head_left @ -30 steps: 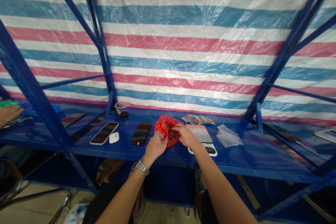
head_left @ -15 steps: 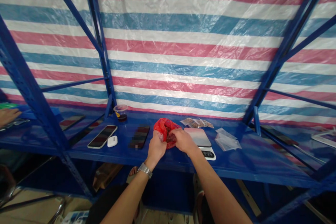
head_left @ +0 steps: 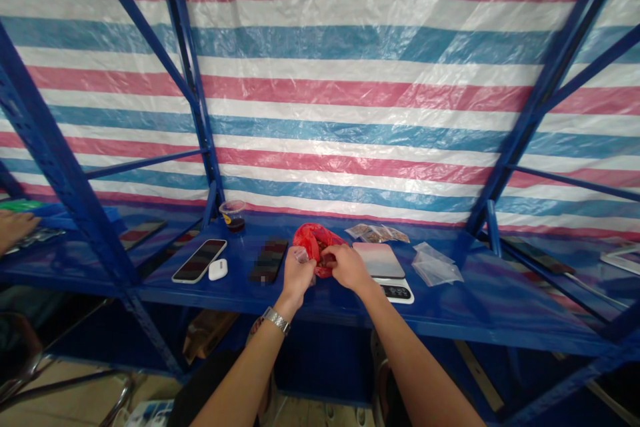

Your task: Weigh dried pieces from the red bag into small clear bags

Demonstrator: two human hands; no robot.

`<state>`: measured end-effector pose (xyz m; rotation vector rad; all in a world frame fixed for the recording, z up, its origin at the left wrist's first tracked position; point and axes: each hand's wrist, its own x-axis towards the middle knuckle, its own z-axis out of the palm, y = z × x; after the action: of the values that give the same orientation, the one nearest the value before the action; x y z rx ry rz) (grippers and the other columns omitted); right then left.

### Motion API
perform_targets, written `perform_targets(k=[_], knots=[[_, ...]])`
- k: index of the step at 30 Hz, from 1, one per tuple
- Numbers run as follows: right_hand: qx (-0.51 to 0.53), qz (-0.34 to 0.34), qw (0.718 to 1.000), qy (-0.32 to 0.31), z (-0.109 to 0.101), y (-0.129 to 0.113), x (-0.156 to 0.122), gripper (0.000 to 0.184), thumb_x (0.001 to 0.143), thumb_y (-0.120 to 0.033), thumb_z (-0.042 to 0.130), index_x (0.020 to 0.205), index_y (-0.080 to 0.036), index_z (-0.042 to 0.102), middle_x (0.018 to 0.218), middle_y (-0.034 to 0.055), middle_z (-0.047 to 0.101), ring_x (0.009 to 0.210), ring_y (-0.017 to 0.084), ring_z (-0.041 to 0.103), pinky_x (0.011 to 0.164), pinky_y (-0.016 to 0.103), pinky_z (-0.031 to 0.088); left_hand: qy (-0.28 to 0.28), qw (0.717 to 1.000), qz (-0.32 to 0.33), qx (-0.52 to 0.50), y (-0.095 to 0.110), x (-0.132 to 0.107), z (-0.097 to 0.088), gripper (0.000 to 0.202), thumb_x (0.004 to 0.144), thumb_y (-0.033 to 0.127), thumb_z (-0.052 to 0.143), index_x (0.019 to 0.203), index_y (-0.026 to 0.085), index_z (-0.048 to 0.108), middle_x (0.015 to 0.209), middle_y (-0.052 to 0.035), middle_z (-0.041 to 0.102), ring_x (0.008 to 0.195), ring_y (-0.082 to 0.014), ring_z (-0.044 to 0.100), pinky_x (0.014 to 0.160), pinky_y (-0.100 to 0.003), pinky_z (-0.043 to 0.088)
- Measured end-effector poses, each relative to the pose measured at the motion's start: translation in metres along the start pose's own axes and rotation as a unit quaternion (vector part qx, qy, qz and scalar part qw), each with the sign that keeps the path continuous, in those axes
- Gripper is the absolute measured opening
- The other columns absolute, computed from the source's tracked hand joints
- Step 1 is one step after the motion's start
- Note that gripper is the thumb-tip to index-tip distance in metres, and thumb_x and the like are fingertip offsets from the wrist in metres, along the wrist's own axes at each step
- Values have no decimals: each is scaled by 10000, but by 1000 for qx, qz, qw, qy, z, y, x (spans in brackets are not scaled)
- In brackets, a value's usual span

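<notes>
Bag: red plastic bag [head_left: 314, 247], upright, mouth up, between the hands.
Left hand [head_left: 299, 275]: at seven o'clock from it, pinching what seems a clear plastic sachet [head_left: 301, 255].
Right hand [head_left: 347, 267]: at four o'clock, pinched at its mouth.

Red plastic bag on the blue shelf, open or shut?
Open: the red plastic bag gapes between the left hand and right hand, showing dark contents.

On the shelf [head_left: 480, 307], phone [head_left: 199, 261] and earbuds case [head_left: 217, 269] sit left, scale [head_left: 383, 273] just right of the plastic bag [head_left: 313, 240], clear baggies [head_left: 437, 265] further right, small cup [head_left: 233, 215] along the back.
</notes>
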<state>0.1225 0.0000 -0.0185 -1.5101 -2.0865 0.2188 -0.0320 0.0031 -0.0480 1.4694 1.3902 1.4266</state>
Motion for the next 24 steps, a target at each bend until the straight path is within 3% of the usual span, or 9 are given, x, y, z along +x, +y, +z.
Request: perform_targets(k=[6, 9, 12, 18, 24], knots=[[155, 41, 987, 13, 5, 23, 4, 321, 808, -52, 579, 1014, -230, 749, 1028, 42, 782, 1003, 225, 716, 935, 338, 524, -10, 997, 22, 67, 16, -1, -11, 231, 798, 119, 637, 982, 216, 535, 886, 6, 667, 821, -155, 662, 786, -272, 512], [240, 38, 969, 52, 2, 24, 5, 294, 827, -72, 547, 1019, -208, 724, 1048, 58, 773, 1015, 219, 716, 957, 364, 528, -14, 993, 31, 114, 22, -3, -15, 158, 840, 167, 647, 965, 215, 564, 897, -6, 668, 821, -161, 643, 770, -269, 467], [296, -11, 952, 76, -6, 13, 3, 298, 845, -93, 528, 1057, -204, 706, 1119, 60, 754, 1057, 204, 699, 1003, 380, 508, -18, 988, 27, 148, 26, -7, -14, 118, 866, 188, 647, 960, 221, 584, 891, -12, 687, 804, -168, 646, 714, -261, 414], [247, -72, 964, 70, -16, -15, -8, 344, 848, -84, 583, 1123, -243, 715, 1133, 44, 723, 1063, 210, 662, 1001, 389, 495, -53, 973, 30, 224, 34, -14, -11, 58, 956, 308, 581, 995, 268, 593, 919, -17, 735, 871, -206, 696, 645, -256, 353], [169, -137, 972, 83, -14, -20, -11, 465, 842, 3, 513, 1168, -261, 713, 1217, 63, 640, 1121, 211, 627, 1015, 374, 497, -81, 957, 42, 276, 32, -13, -8, 112, 953, 246, 564, 1062, 259, 588, 1015, -59, 762, 939, -229, 716, 685, -273, 382]])
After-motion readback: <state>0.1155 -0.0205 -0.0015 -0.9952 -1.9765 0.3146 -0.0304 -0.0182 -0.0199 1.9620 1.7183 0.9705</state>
